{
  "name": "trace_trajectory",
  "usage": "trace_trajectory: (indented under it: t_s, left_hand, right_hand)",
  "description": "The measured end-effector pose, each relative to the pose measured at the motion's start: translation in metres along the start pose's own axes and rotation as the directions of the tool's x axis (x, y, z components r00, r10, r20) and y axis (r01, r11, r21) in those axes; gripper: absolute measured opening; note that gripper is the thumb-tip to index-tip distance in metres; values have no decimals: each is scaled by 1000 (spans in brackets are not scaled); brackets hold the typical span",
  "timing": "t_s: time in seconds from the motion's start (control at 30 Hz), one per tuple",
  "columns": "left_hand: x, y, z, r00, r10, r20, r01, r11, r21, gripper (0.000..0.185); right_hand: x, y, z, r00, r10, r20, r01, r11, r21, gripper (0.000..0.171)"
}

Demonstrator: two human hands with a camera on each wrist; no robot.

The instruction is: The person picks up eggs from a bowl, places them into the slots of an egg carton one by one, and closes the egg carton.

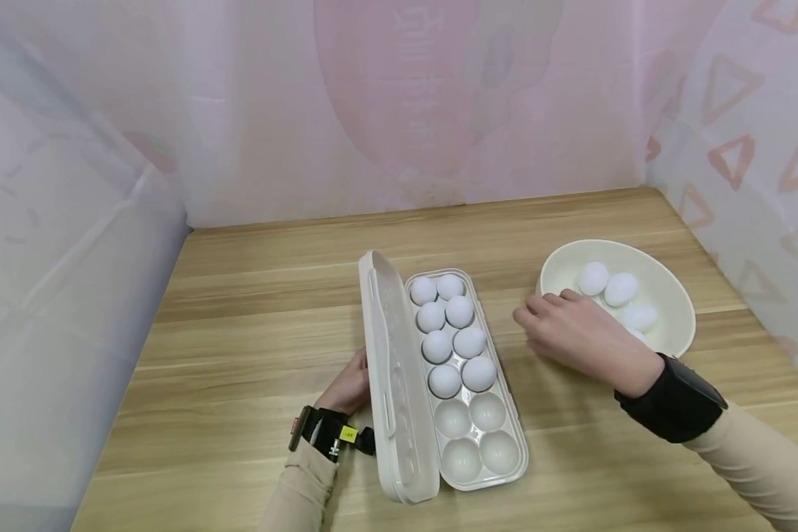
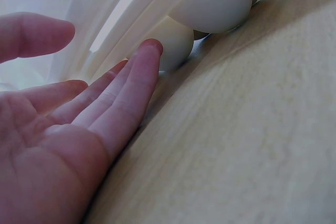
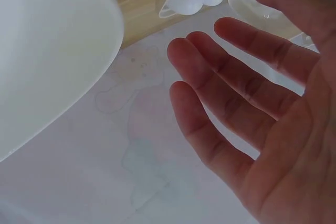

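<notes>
On the light wooden tabletop (image 1: 253, 310), a cream plastic twelve-cell egg tray (image 1: 468, 384) is seen with its hinged lid (image 1: 389, 384) stood open along its left edge. Eight white eggs (image 1: 448, 325) are seated in the cells farthest from the person; the four nearest cells are left bare.

The left hand (image 1: 351, 384) is laid against the outer face of the lid, just left of it. In the left wrist view the left hand (image 2: 68, 129) is shown with fingers straight and relaxed, fingertips (image 2: 149, 51) touching the rounded plastic of the tray; nothing is held in that grip.

The right hand (image 1: 575, 329) is held palm down just right of the tray, between it and a round cream ceramic bowl (image 1: 678, 295), whose near rim is overlapped by the back of the hand. Loose white eggs (image 1: 608, 284) are seen in the bowl just beyond the hand, four at least, one partly hidden. In the right wrist view the right hand (image 3: 262, 108) is shown with fingers spread and loosely extended; that grip is empty, and the bowl's pale outer wall (image 3: 47, 61) lies just beside the fingers.

Black wrist straps are worn on both arms, over beige sleeves. Pink patterned curtains are hung behind the tabletop.
</notes>
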State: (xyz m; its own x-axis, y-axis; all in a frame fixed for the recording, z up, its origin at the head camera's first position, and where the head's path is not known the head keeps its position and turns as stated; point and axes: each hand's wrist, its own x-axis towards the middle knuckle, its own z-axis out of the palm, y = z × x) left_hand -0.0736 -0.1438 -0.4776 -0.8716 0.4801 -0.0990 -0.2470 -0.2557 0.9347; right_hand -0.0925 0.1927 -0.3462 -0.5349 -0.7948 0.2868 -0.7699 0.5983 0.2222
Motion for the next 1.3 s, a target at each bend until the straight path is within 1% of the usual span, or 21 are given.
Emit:
trace_trajectory:
  t_s: [0.07, 0.13, 0.27, 0.37, 0.47, 0.6, 0.77, 0.87, 1.07, 1.2, 1.3]
  left_hand:
    - [0, 0, 0, 1000, -2, 0, 2, 1000, -1, 26]
    - [0, 0, 0, 1000, -7, -4, 7, 1000, 0, 27]
    - [0, 0, 0, 1000, -16, -13, 16, 1000, 5, 31]
    - [-1, 1, 0, 1000, -16, -15, 16, 1000, 5, 31]
    - [0, 0, 0, 1000, -7, -7, 7, 1000, -6, 28]
    - [0, 0, 0, 1000, 0, 6, 0, 1000, -19, 26]
    - [0, 1, 0, 1000, -13, -9, 13, 1000, -3, 27]
    - [0, 1, 0, 1000, -10, -5, 10, 1000, -8, 26]
    - [0, 1, 0, 1000, -2, 5, 2, 1000, -7, 25]
    - [0, 1, 0, 1000, -5, 1, 5, 1000, 4, 25]
    - [0, 1, 0, 1000, 1, 10, -1, 1000, -9, 23]
  right_hand:
    - [-1, 3, -1, 1000, 4, -18, -4, 1000, -6, 16]
    - [-3, 5, -3, 1000, 12, -7, -12, 1000, -7, 15]
    - [-7, 10, -6, 998, 37, 45, -37, 999, 2, 23]
    - [-8, 13, -9, 996, 60, 67, -60, 998, 1, 25]
    - [-10, 16, -11, 995, 71, 77, -70, 997, -15, 27]
    - [-13, 20, -12, 995, 64, 73, -61, 997, -43, 35]
    - [-16, 23, -14, 993, 80, 89, -77, 996, -38, 39]
    - [-18, 26, -15, 986, 110, 125, -107, 994, -25, 40]
    - [-27, 32, -15, 961, 175, 216, -175, 984, -21, 46]
    - [-34, 36, -14, 955, 189, 229, -190, 982, -17, 49]
    - [-38, 38, -14, 952, 200, 232, -202, 979, -16, 50]
